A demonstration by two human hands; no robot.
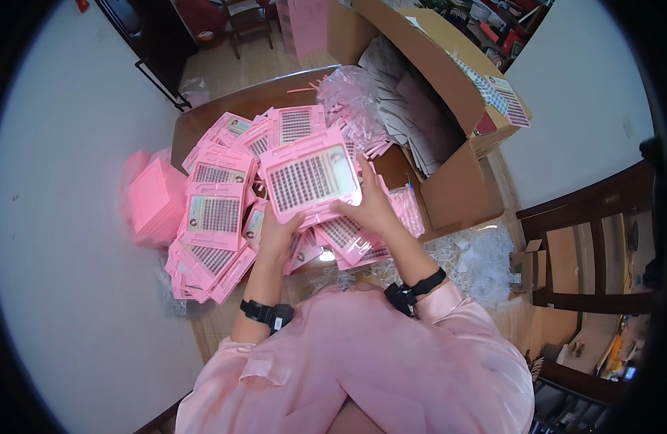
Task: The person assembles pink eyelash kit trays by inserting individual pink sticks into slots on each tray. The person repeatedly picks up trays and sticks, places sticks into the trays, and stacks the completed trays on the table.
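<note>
Both my hands hold one pink flat case (pixel 309 177) with a clear window showing rows of small dark items. My left hand (pixel 278 235) grips its near left corner from below. My right hand (pixel 372 205) grips its near right edge, fingers up along the side. The case is raised above a heap of similar pink cases (pixel 216 217) that covers the wooden table (pixel 203 119). Black bands sit on both my wrists, and pink sleeves cover my upper arms.
A large open cardboard box (pixel 449 87) with grey-white flat packs stands at the back right. Clear plastic bags (pixel 348 94) lie beside it. A pink stack (pixel 154 199) sits at the table's left edge. White plastic scraps (pixel 478 260) lie at the right. A chair (pixel 246 22) stands beyond.
</note>
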